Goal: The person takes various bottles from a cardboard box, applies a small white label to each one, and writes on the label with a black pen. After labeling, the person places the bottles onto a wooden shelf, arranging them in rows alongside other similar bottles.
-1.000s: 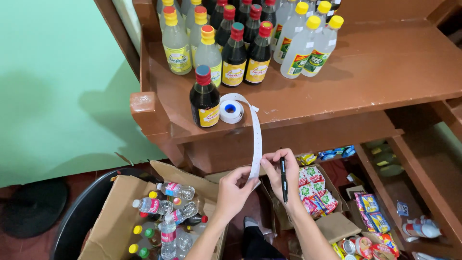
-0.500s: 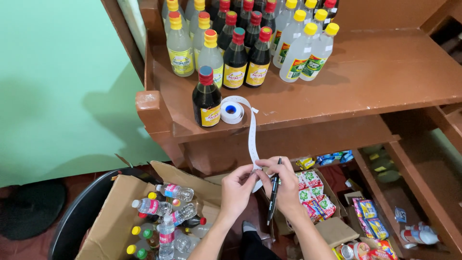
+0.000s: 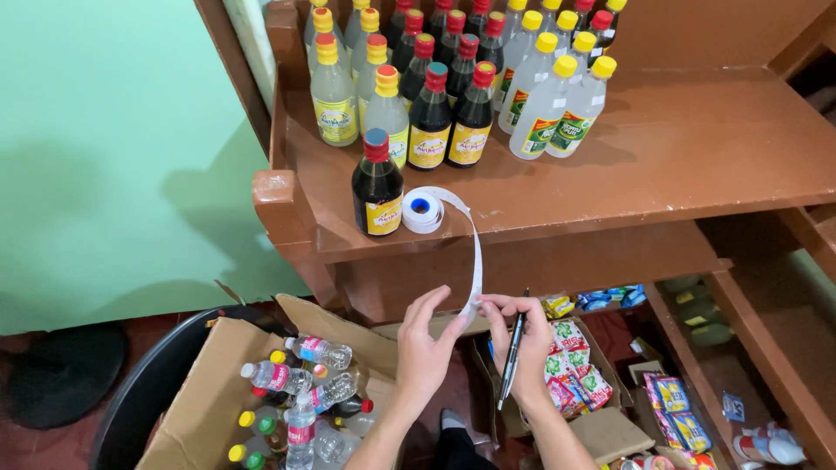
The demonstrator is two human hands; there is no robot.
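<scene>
White label strip [image 3: 475, 261], black pen [image 3: 512, 361], brown shelf [image 3: 697, 148] (red, yellow bottle caps [image 3: 435, 74]).

Single head-worn view, steep downward angle; brown wooden shelf [image 3: 662, 165] across upper frame, both hands close below centre, floor boxes at bottom edge; no second view
</scene>
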